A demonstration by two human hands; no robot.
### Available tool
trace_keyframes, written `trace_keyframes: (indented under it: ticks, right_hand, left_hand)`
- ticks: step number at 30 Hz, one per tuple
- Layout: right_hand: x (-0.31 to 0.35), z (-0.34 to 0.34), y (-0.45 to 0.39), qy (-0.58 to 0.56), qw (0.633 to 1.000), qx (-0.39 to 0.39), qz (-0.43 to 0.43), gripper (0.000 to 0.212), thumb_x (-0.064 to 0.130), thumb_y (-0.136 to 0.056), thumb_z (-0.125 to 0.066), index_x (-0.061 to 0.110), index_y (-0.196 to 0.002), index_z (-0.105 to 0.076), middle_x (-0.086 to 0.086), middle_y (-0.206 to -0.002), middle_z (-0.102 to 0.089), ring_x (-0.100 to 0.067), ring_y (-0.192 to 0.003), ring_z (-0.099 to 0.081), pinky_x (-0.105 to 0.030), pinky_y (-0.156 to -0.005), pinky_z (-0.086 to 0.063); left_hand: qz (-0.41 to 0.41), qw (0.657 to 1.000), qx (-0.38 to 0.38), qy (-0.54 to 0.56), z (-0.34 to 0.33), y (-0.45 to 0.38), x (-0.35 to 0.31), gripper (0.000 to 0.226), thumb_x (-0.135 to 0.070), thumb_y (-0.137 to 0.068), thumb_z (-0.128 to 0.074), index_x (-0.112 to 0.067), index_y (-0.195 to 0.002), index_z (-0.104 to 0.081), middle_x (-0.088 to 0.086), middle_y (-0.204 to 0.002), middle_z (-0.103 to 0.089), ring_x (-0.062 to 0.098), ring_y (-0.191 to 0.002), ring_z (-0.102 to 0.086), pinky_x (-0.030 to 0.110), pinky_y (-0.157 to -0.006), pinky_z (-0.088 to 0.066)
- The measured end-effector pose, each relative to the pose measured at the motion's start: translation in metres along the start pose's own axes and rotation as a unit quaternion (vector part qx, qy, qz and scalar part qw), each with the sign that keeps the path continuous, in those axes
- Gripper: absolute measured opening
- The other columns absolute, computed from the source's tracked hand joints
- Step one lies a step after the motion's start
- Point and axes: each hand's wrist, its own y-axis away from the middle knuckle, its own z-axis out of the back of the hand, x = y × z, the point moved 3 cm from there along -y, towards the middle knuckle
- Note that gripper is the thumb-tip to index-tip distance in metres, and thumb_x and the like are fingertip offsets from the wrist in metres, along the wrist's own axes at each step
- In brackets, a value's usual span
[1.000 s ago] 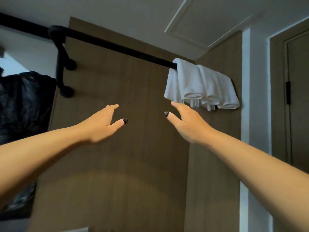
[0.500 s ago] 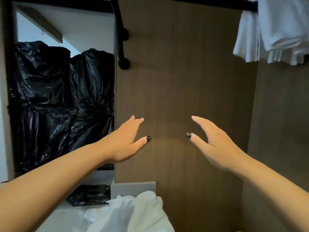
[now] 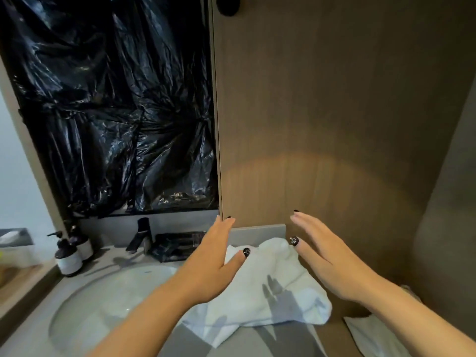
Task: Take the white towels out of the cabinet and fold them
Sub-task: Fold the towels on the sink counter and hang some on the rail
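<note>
Hovering with fingers spread wide and holding nothing: left hand (image 3: 211, 264) and right hand (image 3: 322, 256), palms facing each other over a crumpled white towel (image 3: 268, 292) on the grey counter (image 3: 280, 338). At 9 o'clock of the towel, a round sink (image 3: 103, 300); at 10 o'clock, two pump bottles (image 3: 69, 256). At 5 o'clock, another white cloth (image 3: 371, 336). At 12 o'clock, a wooden panel (image 3: 322, 112); at 11 o'clock, black plastic sheeting (image 3: 116, 99).

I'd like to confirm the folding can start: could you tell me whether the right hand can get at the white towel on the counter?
Probably yes: the right hand hovers open just above the towel, with nothing between them.
</note>
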Motion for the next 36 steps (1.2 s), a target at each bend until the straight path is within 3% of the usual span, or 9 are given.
trace_keyframes:
  ticks: [4, 7, 9, 14, 22, 25, 28, 32, 36]
  right_hand:
    - [-0.019, -0.042, 0.001, -0.013, 0.998, 0.046, -0.029, 0.07, 0.082, -0.082, -0.019, 0.055, -0.146, -0.015, 0.038, -0.154, -0.004, 0.009, -0.143, -0.011, -0.019, -0.115, -0.016]
    - [-0.04, -0.061, -0.007, 0.043, 0.992, 0.113, -0.039, 0.066, 0.085, -0.08, -0.014, 0.062, -0.142, -0.007, 0.045, -0.15, 0.006, 0.01, -0.142, -0.006, -0.018, -0.115, -0.012]
    - [-0.056, -0.066, -0.011, 0.101, 0.983, 0.148, -0.038, 0.071, 0.083, -0.082, -0.013, 0.056, -0.147, -0.005, 0.047, -0.144, 0.011, 0.011, -0.139, -0.007, -0.015, -0.112, -0.01]
    - [-0.109, -0.104, -0.034, 0.15, 0.968, 0.191, -0.064, 0.076, 0.073, -0.087, -0.016, 0.037, -0.154, -0.014, 0.02, -0.161, -0.005, -0.006, -0.148, -0.013, -0.024, -0.118, -0.016]
    - [-0.171, -0.155, -0.117, -0.001, 0.987, 0.124, -0.098, 0.055, 0.032, -0.099, -0.053, 0.017, -0.147, -0.033, 0.008, -0.149, -0.032, -0.012, -0.142, -0.029, -0.012, -0.11, -0.018]
    - [-0.178, -0.173, -0.147, 0.007, 0.991, 0.106, -0.087, 0.052, 0.032, -0.097, -0.057, 0.015, -0.143, -0.04, 0.002, -0.148, -0.038, -0.018, -0.138, -0.032, -0.022, -0.113, -0.024]
    - [-0.179, -0.188, -0.163, 0.108, 0.984, 0.107, -0.097, 0.047, 0.04, -0.092, -0.057, 0.023, -0.135, -0.049, 0.003, -0.136, -0.048, -0.023, -0.124, -0.036, -0.034, -0.105, -0.033]
    - [-0.178, -0.19, -0.17, 0.157, 0.975, 0.106, -0.114, 0.033, 0.048, -0.088, -0.059, 0.035, -0.118, -0.059, 0.01, -0.119, -0.051, -0.02, -0.115, -0.039, -0.035, -0.091, -0.034]
    - [-0.173, -0.18, -0.169, 0.087, 0.986, 0.104, -0.093, 0.009, 0.029, -0.092, -0.06, 0.028, -0.1, -0.061, 0.011, -0.109, -0.055, -0.018, -0.111, -0.045, -0.032, -0.088, -0.034]
  left_hand:
    - [0.05, 0.997, 0.033, 0.056, -0.031, 0.017, 0.049, 0.073, -0.056, -0.098, -0.043, -0.041, -0.155, -0.002, -0.05, -0.135, 0.019, -0.013, -0.141, 0.008, 0.028, -0.121, -0.019]
    - [0.103, 0.989, 0.039, 0.099, -0.056, 0.022, 0.082, 0.073, -0.058, -0.096, -0.044, -0.042, -0.155, -0.004, -0.034, -0.154, 0.007, -0.006, -0.145, -0.003, 0.017, -0.114, -0.014]
    - [0.14, 0.982, 0.045, 0.118, -0.069, 0.023, 0.098, 0.073, -0.058, -0.096, -0.044, -0.042, -0.155, -0.003, -0.027, -0.156, 0.004, -0.002, -0.147, -0.003, 0.021, -0.117, -0.015]
    - [0.205, 0.967, 0.031, 0.146, -0.111, -0.002, 0.131, 0.072, -0.045, -0.099, -0.051, -0.031, -0.156, -0.009, -0.019, -0.16, -0.009, 0.006, -0.15, -0.008, 0.027, -0.121, -0.013]
    - [0.261, 0.953, 0.021, 0.154, -0.158, -0.067, 0.154, 0.074, -0.04, -0.098, -0.055, -0.025, -0.157, -0.013, -0.01, -0.163, -0.018, 0.009, -0.148, -0.019, 0.022, -0.116, -0.017]
    - [0.285, 0.945, 0.016, 0.159, -0.17, -0.084, 0.16, 0.075, -0.042, -0.097, -0.055, -0.026, -0.156, -0.013, -0.009, -0.163, -0.018, 0.01, -0.148, -0.02, 0.023, -0.115, -0.019]
    - [0.299, 0.94, 0.019, 0.161, -0.178, -0.087, 0.169, 0.073, -0.039, -0.097, -0.057, -0.027, -0.155, -0.015, -0.009, -0.162, -0.021, 0.01, -0.147, -0.023, 0.021, -0.113, -0.021]
    - [0.311, 0.937, 0.024, 0.159, -0.175, -0.084, 0.177, 0.076, -0.036, -0.097, -0.059, -0.022, -0.156, -0.014, -0.005, -0.162, -0.022, 0.012, -0.147, -0.022, 0.024, -0.115, -0.021]
    - [0.29, 0.944, 0.019, 0.158, -0.164, -0.092, 0.182, 0.078, -0.033, -0.095, -0.062, -0.02, -0.156, -0.015, -0.003, -0.162, -0.023, 0.015, -0.147, -0.024, 0.026, -0.115, -0.023]
